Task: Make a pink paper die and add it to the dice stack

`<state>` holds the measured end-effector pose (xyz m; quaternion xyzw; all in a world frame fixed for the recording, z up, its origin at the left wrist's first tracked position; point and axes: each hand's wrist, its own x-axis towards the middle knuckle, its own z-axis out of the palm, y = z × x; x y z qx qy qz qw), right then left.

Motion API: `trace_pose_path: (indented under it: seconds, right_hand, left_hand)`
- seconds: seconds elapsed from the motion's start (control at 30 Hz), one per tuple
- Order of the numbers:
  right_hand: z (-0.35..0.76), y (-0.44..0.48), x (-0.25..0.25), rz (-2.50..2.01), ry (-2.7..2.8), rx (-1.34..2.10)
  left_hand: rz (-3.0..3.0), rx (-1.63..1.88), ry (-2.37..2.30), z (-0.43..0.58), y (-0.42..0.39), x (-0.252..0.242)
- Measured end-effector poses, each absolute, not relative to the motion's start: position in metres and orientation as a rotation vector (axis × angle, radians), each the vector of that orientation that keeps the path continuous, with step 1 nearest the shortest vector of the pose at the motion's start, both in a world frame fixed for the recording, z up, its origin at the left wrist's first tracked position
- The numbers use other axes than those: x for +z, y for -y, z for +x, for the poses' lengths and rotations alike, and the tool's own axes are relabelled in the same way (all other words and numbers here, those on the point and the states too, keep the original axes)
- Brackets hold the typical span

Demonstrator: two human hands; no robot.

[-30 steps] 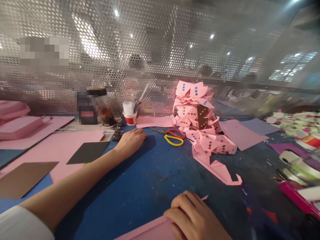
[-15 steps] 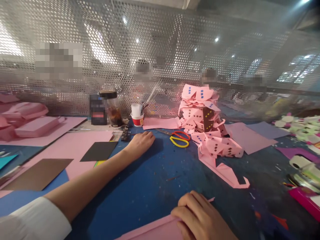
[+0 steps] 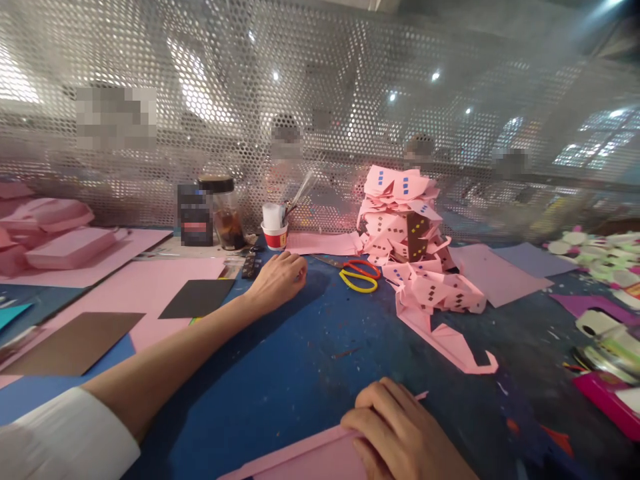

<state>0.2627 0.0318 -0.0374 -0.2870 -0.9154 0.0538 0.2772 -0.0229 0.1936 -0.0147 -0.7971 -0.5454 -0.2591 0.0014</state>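
My right hand (image 3: 400, 430) is closed on a sheet of pink paper (image 3: 305, 460) at the near edge of the view. A narrow folded strip runs along the sheet's far side. My left arm stretches across the blue table, and my left hand (image 3: 280, 280) is near the red and white paper cup (image 3: 275, 235). Its fingers are curled together and the tips are hidden, so I cannot make out what they hold. Just to its right lie scissors (image 3: 360, 275) with one red and one yellow handle loop.
A pile of folded pink paper pieces (image 3: 400, 247) with small printed squares stands right of the scissors. Left are a black card (image 3: 197, 298), a brown card (image 3: 75, 343) and pink boxes (image 3: 70, 248). A dark-lidded jar (image 3: 227, 217) stands before the perforated metal screen (image 3: 325, 80).
My left hand has drawn back a little to the left, its fingers more curled. My right hand stays on the pink paper, and the view has shifted slightly.
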Motion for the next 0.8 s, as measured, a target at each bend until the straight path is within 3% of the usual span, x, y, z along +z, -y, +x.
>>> trace_pose_path:
  seconds: [0.23,0.43,0.8]
  right_hand:
    - [0.263,-0.033,-0.036,-0.788,2.501,0.135]
    - [0.263,-0.033,-0.033,-0.800,2.522,0.135]
    - [0.262,-0.032,-0.030,-0.808,2.524,0.184]
  left_hand:
    - [-2.765,-1.388,1.884,-0.005,-0.186,0.006]
    - [-2.928,-2.238,2.163,0.003,-0.178,0.006]
    - [-2.915,-2.403,2.271,0.007,-0.174,0.002]
